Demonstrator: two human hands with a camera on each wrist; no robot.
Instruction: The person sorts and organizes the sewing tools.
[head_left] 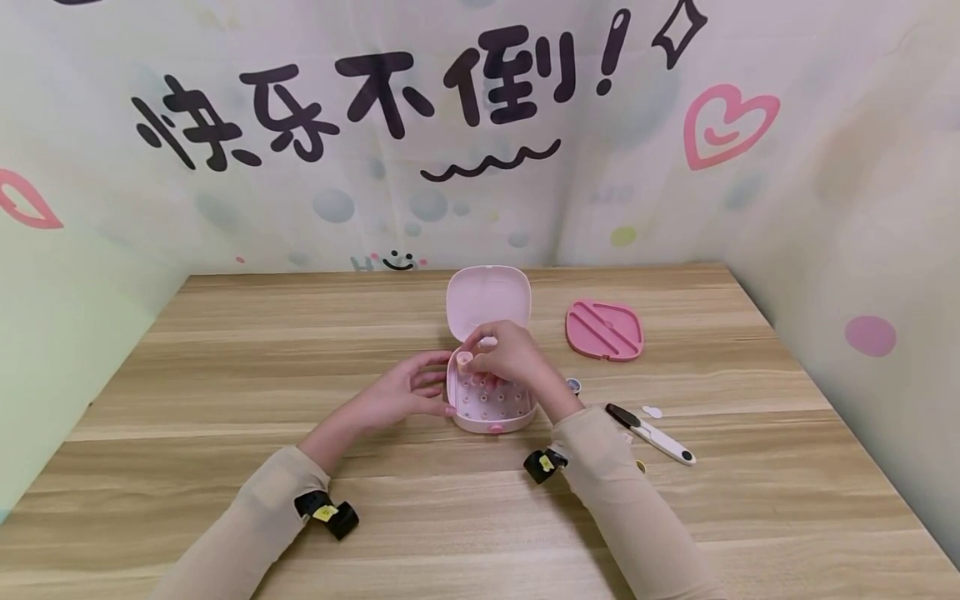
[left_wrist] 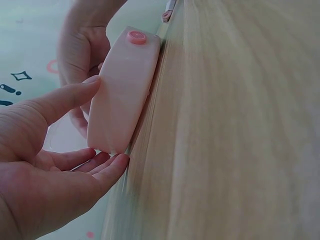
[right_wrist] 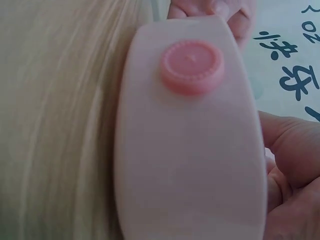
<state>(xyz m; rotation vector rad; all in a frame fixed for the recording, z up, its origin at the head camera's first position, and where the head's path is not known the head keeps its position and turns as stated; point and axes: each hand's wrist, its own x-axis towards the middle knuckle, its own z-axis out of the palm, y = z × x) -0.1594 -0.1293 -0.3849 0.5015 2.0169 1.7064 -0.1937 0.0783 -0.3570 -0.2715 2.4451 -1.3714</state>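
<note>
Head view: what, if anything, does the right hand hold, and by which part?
The right hand appears to pinch a small, pale-pink cylindrical spool by its side, near the upper end; exact contact is partly hidden.

Left forearm (head_left: 243, 533), right forearm (head_left: 637, 508): both reaching forward, converging. Left hand (head_left: 408, 387): thumb (left_wrist: 70, 98) well apart from the loosely bent fingers (left_wrist: 111, 172). Right hand (head_left: 508, 348): just beside it, back uppermost, fingers curled, thumb opposing index.
</note>
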